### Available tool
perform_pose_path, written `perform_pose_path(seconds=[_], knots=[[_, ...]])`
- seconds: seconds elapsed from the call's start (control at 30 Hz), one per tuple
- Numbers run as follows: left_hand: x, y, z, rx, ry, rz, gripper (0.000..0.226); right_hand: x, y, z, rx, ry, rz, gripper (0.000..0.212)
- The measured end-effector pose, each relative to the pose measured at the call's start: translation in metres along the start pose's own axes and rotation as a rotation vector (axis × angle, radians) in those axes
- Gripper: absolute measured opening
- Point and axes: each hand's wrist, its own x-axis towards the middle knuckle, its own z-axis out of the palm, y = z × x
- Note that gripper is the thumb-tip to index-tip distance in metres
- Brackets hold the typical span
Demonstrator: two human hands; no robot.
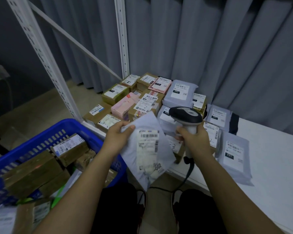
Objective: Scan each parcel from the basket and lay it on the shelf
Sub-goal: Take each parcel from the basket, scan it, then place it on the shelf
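Note:
My left hand (118,138) grips a grey poly-bag parcel (148,154) by its upper left edge, label side up, above the shelf's front edge. My right hand (192,138) holds a black and grey barcode scanner (186,115) by its handle, its head just above and right of the parcel's top corner. The blue basket (41,132) at lower left holds several brown cardboard boxes. The white shelf (269,157) carries several laid-out parcels: brown boxes, a pink box and grey bags.
White perforated shelf uprights (122,39) rise at the back left before a grey curtain (210,48). The scanner's black cable (188,174) hangs down past the shelf edge to my lap. The right part of the shelf top is bare white.

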Motion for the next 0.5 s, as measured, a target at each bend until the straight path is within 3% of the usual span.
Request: perform_pose_path(seconds=[0.13, 0.3, 0.5], knots=[[0.005, -0.003, -0.011, -0.159, 0.118, -0.114, 0.013, -0.007, -0.003, -0.005, -0.027, -0.153, 0.073, 0.023], [0.008, -0.008, -0.019, -0.179, 0.186, -0.081, 0.013, -0.019, -0.004, -0.006, -0.116, -0.365, 0.062, 0.025], [0.011, -0.013, -0.031, -0.232, 0.217, -0.106, 0.013, -0.028, -0.017, -0.007, -0.215, -0.433, 0.066, 0.023]])
